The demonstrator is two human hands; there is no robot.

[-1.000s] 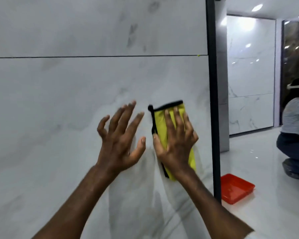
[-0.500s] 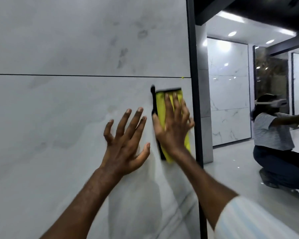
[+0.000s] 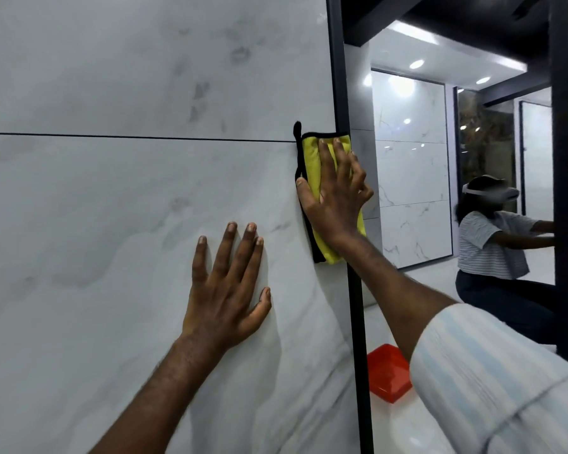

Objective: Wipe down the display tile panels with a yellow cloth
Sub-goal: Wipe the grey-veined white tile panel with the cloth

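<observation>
My right hand [image 3: 336, 198] has slid the yellow cloth [image 3: 310, 162] up and outward since a moment ago. The cloth's black-trimmed top now reaches the dark seam [image 3: 128, 136] between the panels, and its right side laps over the black frame strip [image 3: 335, 60].

Nearest to me, at five o'clock, is my striped sleeve [image 3: 489, 388], pushed back from the forearm. My left hand [image 3: 225, 290] lies flat on the lower tile panel [image 3: 95, 240], fingers straight and close together, thumb out to the side, holding nothing. At one o'clock from it, my right hand presses the folded cloth against the panel's right edge with spread, straight fingers, the thumb on the cloth's left border. The cloth hangs upright, its lower end showing below my wrist.

Above the seam, the upper tile panel [image 3: 145, 60] shows faint grey smudges. Beyond the frame, at five o'clock low on the glossy floor, sits a red tray [image 3: 387, 373]. Farther back, at three o'clock, another person [image 3: 492, 244] in a striped shirt crouches with an arm reaching right. Behind them stand white marbled display panels [image 3: 410, 165] under ceiling spotlights.
</observation>
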